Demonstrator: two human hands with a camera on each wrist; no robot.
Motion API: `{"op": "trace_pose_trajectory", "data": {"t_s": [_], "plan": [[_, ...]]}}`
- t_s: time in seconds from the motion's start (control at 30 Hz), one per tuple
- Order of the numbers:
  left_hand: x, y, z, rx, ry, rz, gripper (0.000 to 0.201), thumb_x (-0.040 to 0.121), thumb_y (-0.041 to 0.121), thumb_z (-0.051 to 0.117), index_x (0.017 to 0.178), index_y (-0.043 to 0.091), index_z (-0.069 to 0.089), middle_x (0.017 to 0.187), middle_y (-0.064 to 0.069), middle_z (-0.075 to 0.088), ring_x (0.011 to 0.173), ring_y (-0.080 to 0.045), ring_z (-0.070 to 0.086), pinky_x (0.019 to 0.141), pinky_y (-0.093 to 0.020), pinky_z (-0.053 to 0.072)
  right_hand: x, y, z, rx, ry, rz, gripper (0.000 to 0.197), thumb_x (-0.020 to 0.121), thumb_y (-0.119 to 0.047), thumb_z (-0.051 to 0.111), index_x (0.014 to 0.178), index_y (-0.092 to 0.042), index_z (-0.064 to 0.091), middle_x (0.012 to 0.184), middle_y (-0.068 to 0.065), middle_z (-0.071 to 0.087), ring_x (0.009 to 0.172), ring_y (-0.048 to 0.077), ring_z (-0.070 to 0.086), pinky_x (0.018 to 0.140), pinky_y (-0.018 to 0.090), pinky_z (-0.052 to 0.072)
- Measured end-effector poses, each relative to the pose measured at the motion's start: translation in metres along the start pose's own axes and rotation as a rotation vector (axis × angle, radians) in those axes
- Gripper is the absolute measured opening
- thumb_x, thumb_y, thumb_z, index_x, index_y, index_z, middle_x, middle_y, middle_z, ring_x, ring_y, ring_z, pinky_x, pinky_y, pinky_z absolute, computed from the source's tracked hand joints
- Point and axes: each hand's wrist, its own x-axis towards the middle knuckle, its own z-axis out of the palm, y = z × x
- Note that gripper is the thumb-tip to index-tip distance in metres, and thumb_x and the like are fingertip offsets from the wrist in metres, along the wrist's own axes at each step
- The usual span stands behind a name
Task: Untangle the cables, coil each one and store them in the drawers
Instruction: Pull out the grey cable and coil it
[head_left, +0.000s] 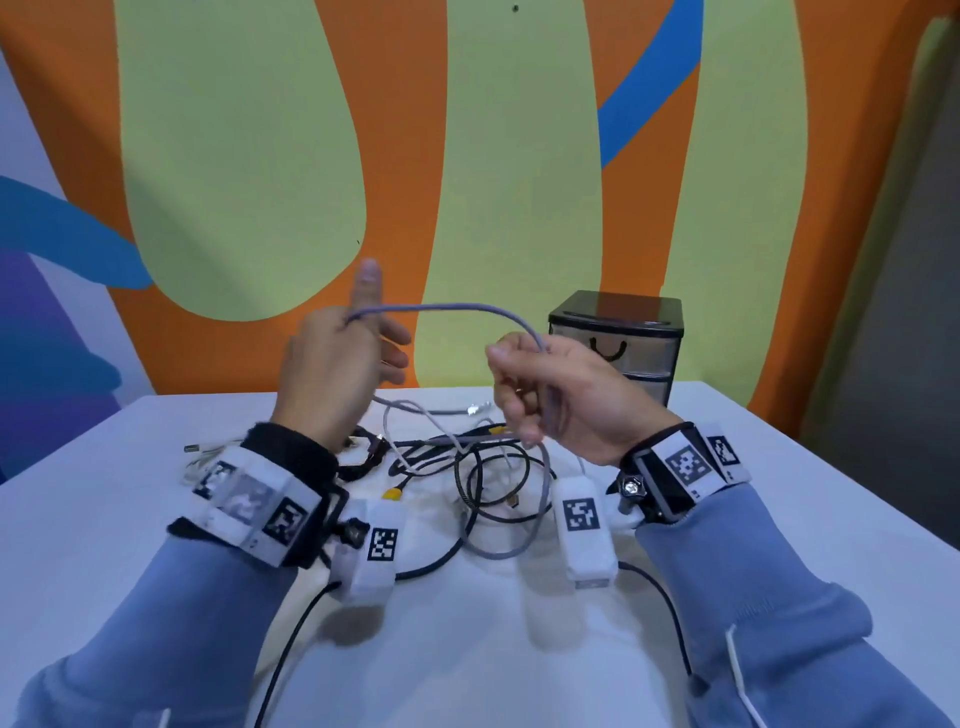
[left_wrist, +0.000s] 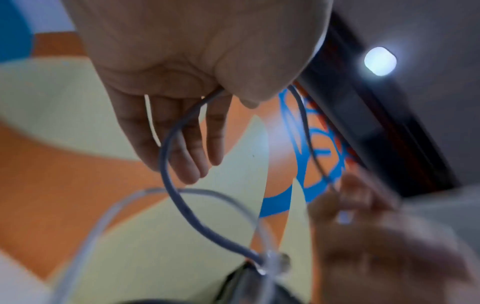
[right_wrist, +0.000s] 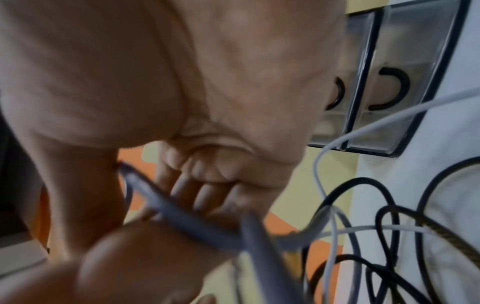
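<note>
Evidently to form a coil, the left hand (head_left: 337, 358), fingers spread, hooked the grey cable (head_left: 457, 309) at its thumb while the right hand (head_left: 550, 395) pinched it above the tangle (head_left: 467, 467), drawers (head_left: 623, 348) unopened.

A white table (head_left: 753, 519) fills the lower part of the head view, set against a painted wall. A tangle of black, white and grey cables (head_left: 467, 467) lies on its middle, with some yellow-tipped plugs among them and a loose white cable (head_left: 200, 454) at the left edge of the heap. A small dark drawer unit (head_left: 618, 345) with translucent drawers stands at the far right, well apart from the heap.
</note>
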Motion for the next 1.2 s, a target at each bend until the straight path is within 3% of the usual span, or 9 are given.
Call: {"op": "trace_pose_trajectory", "data": {"t_s": [0.1, 0.17, 0.3, 0.43, 0.5, 0.57, 0.67, 0.93, 1.2], "plan": [[0.001, 0.013, -0.007, -0.262, 0.004, -0.211, 0.093, 0.093, 0.087, 0.033, 0.085, 0.003, 0.072, 0.061, -0.011, 0.06, 0.043, -0.022, 0.051, 0.044, -0.025, 0.043, 0.0, 0.001, 0.002, -0.052, -0.082, 0.078, 0.02, 0.102, -0.027, 0.06, 0.088, -0.012, 0.058, 0.067, 0.014, 0.07, 0.052, 0.024, 0.065, 0.052, 0.028, 0.053], [0.0, 0.017, -0.012, -0.325, -0.058, -0.269, 0.085, 0.089, 0.089, 0.042, 0.085, 0.008, 0.069, 0.056, -0.001, 0.038, 0.042, -0.016, 0.029, 0.04, -0.023, 0.026, 0.002, 0.001, 0.0, -0.13, 0.013, 0.094, 0.027, 0.104, -0.031, 0.056, 0.086, -0.011, 0.061, 0.066, 0.015, 0.069, 0.054, 0.025, 0.065, 0.056, 0.03, 0.054], [0.004, 0.016, -0.028, -0.461, -0.397, -0.348, 0.026, 0.09, 0.041, 0.075, 0.082, 0.019, 0.063, 0.064, 0.008, 0.019, 0.046, -0.006, 0.013, 0.041, -0.022, 0.005, 0.01, 0.005, -0.017, -0.304, 0.649, -0.101, 0.04, 0.106, -0.029, 0.058, 0.068, -0.016, 0.056, 0.05, -0.005, 0.045, 0.043, 0.012, 0.038, 0.05, 0.028, 0.032], [0.003, 0.027, -0.048, -0.603, -0.606, -0.423, 0.013, 0.092, 0.024, 0.067, 0.085, 0.015, 0.074, 0.067, 0.009, 0.034, 0.037, -0.004, 0.025, 0.033, -0.017, 0.009, 0.011, 0.009, -0.031, -0.355, 0.986, -0.277, 0.045, 0.099, -0.03, 0.066, 0.063, -0.008, 0.052, 0.055, -0.003, 0.033, 0.052, 0.017, 0.027, 0.053, 0.026, 0.025], [0.002, 0.03, -0.056, -0.758, -0.617, -0.401, 0.018, 0.096, 0.022, 0.061, 0.099, 0.012, 0.076, 0.073, 0.009, 0.044, 0.038, -0.003, 0.036, 0.031, -0.013, 0.024, 0.011, 0.01, -0.029, -0.371, 1.044, -0.344, 0.053, 0.1, -0.039, 0.067, 0.07, 0.002, 0.051, 0.057, 0.002, 0.035, 0.054, 0.019, 0.029, 0.052, 0.029, 0.025], [0.003, 0.028, -0.059, -0.923, -0.574, -0.316, 0.021, 0.1, 0.022, 0.057, 0.105, 0.015, 0.076, 0.08, 0.009, 0.053, 0.05, -0.001, 0.045, 0.043, -0.01, 0.039, 0.011, 0.009, -0.028, -0.366, 1.066, -0.37, 0.058, 0.102, -0.049, 0.062, 0.07, -0.001, 0.054, 0.058, 0.008, 0.04, 0.054, 0.022, 0.034, 0.051, 0.032, 0.029], [0.01, 0.019, -0.059, -1.125, -0.417, -0.198, 0.013, 0.106, 0.026, 0.059, 0.101, 0.021, 0.071, 0.09, 0.01, 0.063, 0.066, 0.0, 0.053, 0.057, -0.011, 0.046, 0.011, 0.007, -0.028, -0.372, 1.005, -0.346, 0.058, 0.102, -0.051, 0.062, 0.074, 0.0, 0.059, 0.059, 0.013, 0.05, 0.053, 0.024, 0.044, 0.052, 0.032, 0.038], [0.028, 0.002, -0.061, -1.561, -0.1, -0.165, 0.006, 0.103, 0.017, 0.069, 0.1, 0.011, 0.069, 0.1, -0.009, 0.072, 0.051, -0.003, 0.053, 0.047, -0.012, 0.048, 0.003, 0.004, -0.011, -0.336, 0.455, -0.255, 0.028, 0.096, -0.026, 0.074, 0.084, -0.002, 0.069, 0.072, 0.013, 0.072, 0.066, 0.021, 0.066, 0.074, 0.033, 0.06], [0.015, 0.004, -0.029, -1.326, -0.255, -0.368, 0.006, 0.103, 0.012, 0.059, 0.1, 0.008, 0.063, 0.095, -0.011, 0.068, 0.041, -0.002, 0.044, 0.04, -0.013, 0.044, 0.0, 0.011, 0.02, -0.516, -0.026, -0.037, 0.029, 0.075, -0.03, 0.092, 0.1, -0.02, 0.082, 0.071, 0.008, 0.064, 0.066, 0.021, 0.049, 0.063, 0.029, 0.038]]}}
